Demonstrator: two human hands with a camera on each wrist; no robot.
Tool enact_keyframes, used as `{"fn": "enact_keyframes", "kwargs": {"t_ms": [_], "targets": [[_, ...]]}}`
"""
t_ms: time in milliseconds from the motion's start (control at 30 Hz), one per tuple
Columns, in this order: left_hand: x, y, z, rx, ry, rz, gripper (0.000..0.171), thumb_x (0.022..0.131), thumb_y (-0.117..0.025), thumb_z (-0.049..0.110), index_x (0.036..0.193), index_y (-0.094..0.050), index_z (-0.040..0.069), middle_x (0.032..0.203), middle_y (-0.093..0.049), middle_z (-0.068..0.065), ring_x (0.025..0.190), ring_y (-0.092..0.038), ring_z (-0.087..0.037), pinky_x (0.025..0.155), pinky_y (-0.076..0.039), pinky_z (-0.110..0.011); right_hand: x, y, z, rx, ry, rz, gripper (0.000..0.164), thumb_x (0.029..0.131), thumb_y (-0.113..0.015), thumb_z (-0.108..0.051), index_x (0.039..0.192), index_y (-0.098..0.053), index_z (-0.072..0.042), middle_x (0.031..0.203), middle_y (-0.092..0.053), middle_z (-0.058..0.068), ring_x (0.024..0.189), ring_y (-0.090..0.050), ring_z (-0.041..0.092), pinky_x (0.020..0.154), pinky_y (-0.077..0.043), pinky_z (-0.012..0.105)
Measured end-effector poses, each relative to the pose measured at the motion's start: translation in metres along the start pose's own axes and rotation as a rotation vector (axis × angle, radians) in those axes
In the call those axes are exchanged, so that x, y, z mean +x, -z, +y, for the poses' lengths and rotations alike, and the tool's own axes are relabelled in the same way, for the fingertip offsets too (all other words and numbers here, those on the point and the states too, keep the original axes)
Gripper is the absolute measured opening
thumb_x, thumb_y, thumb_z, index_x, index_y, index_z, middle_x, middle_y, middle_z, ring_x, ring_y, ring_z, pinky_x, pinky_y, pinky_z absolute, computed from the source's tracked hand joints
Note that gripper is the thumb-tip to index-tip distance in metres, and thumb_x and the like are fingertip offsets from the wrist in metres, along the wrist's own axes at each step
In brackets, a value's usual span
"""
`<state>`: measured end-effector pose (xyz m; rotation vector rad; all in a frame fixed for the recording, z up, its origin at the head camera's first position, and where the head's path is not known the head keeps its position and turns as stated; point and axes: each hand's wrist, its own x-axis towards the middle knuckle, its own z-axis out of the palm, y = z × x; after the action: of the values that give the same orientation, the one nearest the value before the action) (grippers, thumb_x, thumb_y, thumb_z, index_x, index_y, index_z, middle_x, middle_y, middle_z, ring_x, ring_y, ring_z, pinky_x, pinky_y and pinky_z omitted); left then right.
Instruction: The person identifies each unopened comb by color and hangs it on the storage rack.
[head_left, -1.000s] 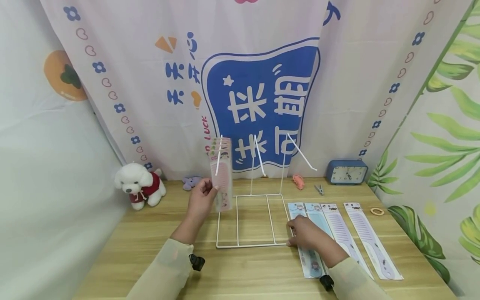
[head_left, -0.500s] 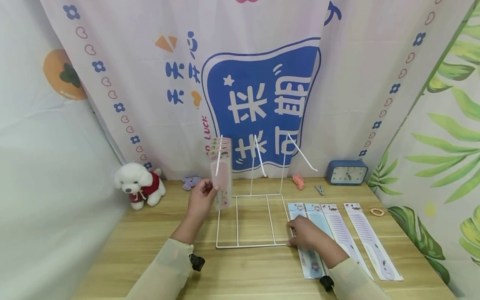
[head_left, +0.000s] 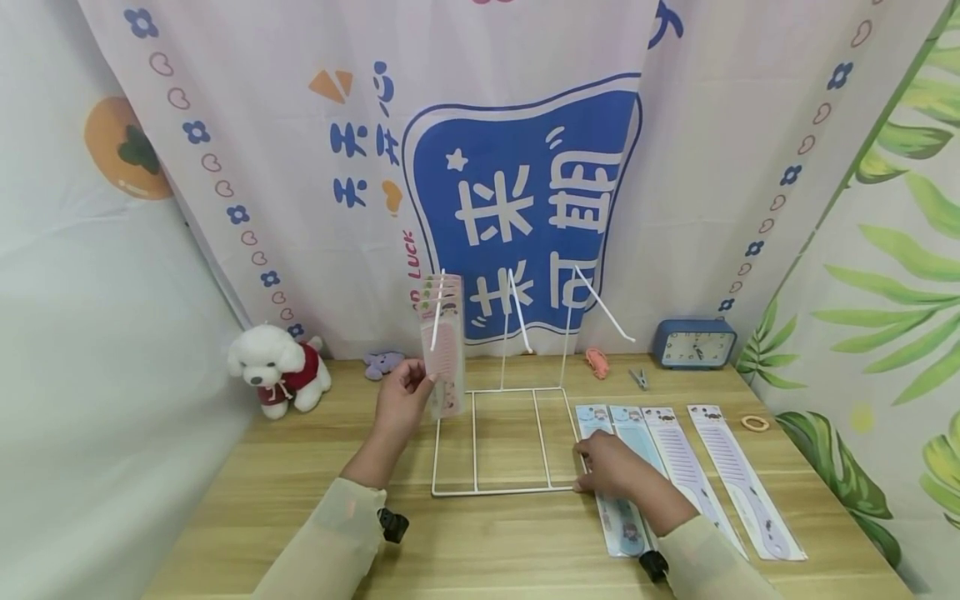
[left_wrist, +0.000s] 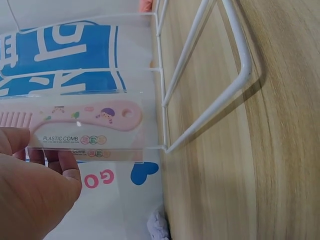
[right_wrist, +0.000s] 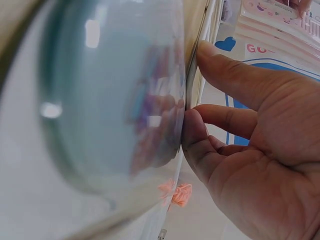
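Observation:
My left hand (head_left: 401, 400) pinches the edge of several bagged pink combs (head_left: 442, 342) hanging from the left hook of a white wire display rack (head_left: 475, 442). In the left wrist view, the thumb lies on the front bag (left_wrist: 90, 117), printed "PLASTIC COMB", and the other fingers are behind it. My right hand (head_left: 615, 467) grips the rack's base at its front right corner, thumb and fingers on the wire. Beneath this hand lie two bagged blue combs (head_left: 630, 417), partly covered; one shows large and blurred as a blue handle (right_wrist: 110, 100) in the right wrist view.
The middle hook (head_left: 520, 312) and right hook (head_left: 604, 304) carry nothing. Two bagged purple combs (head_left: 738, 475) lie at right, beside a wooden ring (head_left: 754, 423). Along the back stand a toy dog (head_left: 277, 367), a purple toy (head_left: 384, 363), an orange clip (head_left: 597, 363), a grey clip (head_left: 638, 379) and a blue clock (head_left: 694, 344).
The lower ends of the hanging pink combs have shifted slightly upward and closer together. Both hands have stayed almost in place.

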<state>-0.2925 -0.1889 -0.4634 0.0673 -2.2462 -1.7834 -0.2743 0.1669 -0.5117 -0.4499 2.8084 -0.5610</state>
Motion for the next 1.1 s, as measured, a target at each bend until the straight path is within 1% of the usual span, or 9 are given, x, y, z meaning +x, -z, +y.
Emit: {"fn": "enact_keyframes", "kwargs": {"t_ms": [267, 400, 467, 567, 667, 767, 833, 967, 1100], "targets": [[-0.001, 0.003, -0.008, 0.044, -0.017, 0.014, 0.023, 0.105, -0.069, 0.004, 0.126, -0.065, -0.005, 0.125, -0.07, -0.024, 0.117, -0.066, -0.032, 0.1, -0.056, -0.031, -0.001, -0.001, -0.001, 0.008, 0.005, 0.007, 0.058, 0.086, -0.095, -0.021, 0.135, -0.072, 0.002, 0.113, -0.066, 0.013, 0.094, -0.056, 0.023, 0.084, -0.054, 0.044], [-0.008, 0.011, -0.02, 0.144, 0.024, 0.008, 0.026, 0.103, -0.07, 0.004, 0.126, -0.064, -0.006, 0.123, -0.07, -0.025, 0.115, -0.067, -0.035, 0.101, -0.057, -0.037, -0.002, -0.001, -0.001, 0.007, 0.006, 0.005, 0.06, 0.087, -0.095, -0.022, 0.136, -0.071, 0.002, 0.114, -0.066, 0.013, 0.095, -0.056, 0.021, 0.085, -0.055, 0.043], [-0.013, 0.016, -0.028, 0.227, 0.062, -0.047, 0.027, 0.102, -0.072, 0.006, 0.126, -0.065, -0.005, 0.122, -0.071, -0.022, 0.115, -0.067, -0.034, 0.102, -0.059, -0.042, -0.002, 0.0, -0.001, 0.006, 0.018, 0.005, 0.05, 0.087, -0.094, -0.022, 0.127, -0.074, 0.001, 0.107, -0.065, 0.011, 0.091, -0.055, 0.021, 0.081, -0.054, 0.042], [-0.022, 0.022, -0.039, 0.404, 0.065, -0.196, 0.033, 0.1, -0.077, 0.009, 0.129, -0.069, -0.004, 0.125, -0.074, -0.019, 0.118, -0.07, -0.034, 0.106, -0.06, -0.05, -0.003, 0.0, 0.0, -0.006, 0.041, 0.012, 0.033, 0.087, -0.094, -0.022, 0.106, -0.073, -0.005, 0.094, -0.059, 0.007, 0.083, -0.053, 0.02, 0.072, -0.047, 0.037], [-0.033, 0.026, -0.046, 0.556, 0.025, -0.364, 0.048, 0.096, -0.084, 0.014, 0.138, -0.068, -0.003, 0.134, -0.074, -0.019, 0.128, -0.069, -0.037, 0.113, -0.056, -0.055, -0.003, 0.001, 0.0, -0.015, 0.06, 0.019, 0.03, 0.087, -0.094, -0.022, 0.091, -0.066, -0.011, 0.085, -0.053, 0.005, 0.077, -0.05, 0.019, 0.066, -0.04, 0.034], [-0.043, 0.027, -0.047, 0.662, -0.027, -0.473, 0.065, 0.09, -0.091, 0.018, 0.145, -0.066, -0.004, 0.146, -0.069, -0.022, 0.139, -0.063, -0.042, 0.119, -0.05, -0.059, -0.004, 0.003, -0.001, -0.012, 0.066, 0.02, 0.031, 0.088, -0.094, -0.021, 0.088, -0.064, -0.011, 0.084, -0.052, 0.005, 0.075, -0.049, 0.019, 0.065, -0.038, 0.033], [-0.049, 0.026, -0.048, 0.722, -0.052, -0.509, 0.071, 0.085, -0.095, 0.022, 0.144, -0.066, -0.005, 0.15, -0.066, -0.024, 0.143, -0.059, -0.044, 0.123, -0.047, -0.06, -0.005, 0.003, -0.002, -0.008, 0.067, 0.017, 0.032, 0.088, -0.093, -0.021, 0.088, -0.064, -0.01, 0.084, -0.052, 0.005, 0.075, -0.049, 0.02, 0.065, -0.038, 0.034], [-0.058, 0.024, -0.048, 0.795, -0.07, -0.538, 0.08, 0.082, -0.098, 0.029, 0.145, -0.065, -0.005, 0.154, -0.062, -0.025, 0.146, -0.057, -0.046, 0.125, -0.044, -0.06, -0.006, 0.002, -0.003, -0.002, 0.062, 0.013, 0.031, 0.088, -0.094, -0.02, 0.089, -0.064, -0.01, 0.085, -0.052, 0.006, 0.077, -0.05, 0.021, 0.066, -0.039, 0.035], [-0.061, 0.023, -0.048, 0.83, -0.076, -0.542, 0.079, 0.085, -0.096, 0.033, 0.147, -0.064, -0.004, 0.155, -0.062, -0.023, 0.147, -0.057, -0.045, 0.126, -0.044, -0.059, -0.005, 0.001, -0.001, -0.005, 0.057, 0.015, 0.031, 0.088, -0.093, -0.02, 0.089, -0.064, -0.01, 0.086, -0.052, 0.006, 0.077, -0.05, 0.021, 0.065, -0.039, 0.035]]}}
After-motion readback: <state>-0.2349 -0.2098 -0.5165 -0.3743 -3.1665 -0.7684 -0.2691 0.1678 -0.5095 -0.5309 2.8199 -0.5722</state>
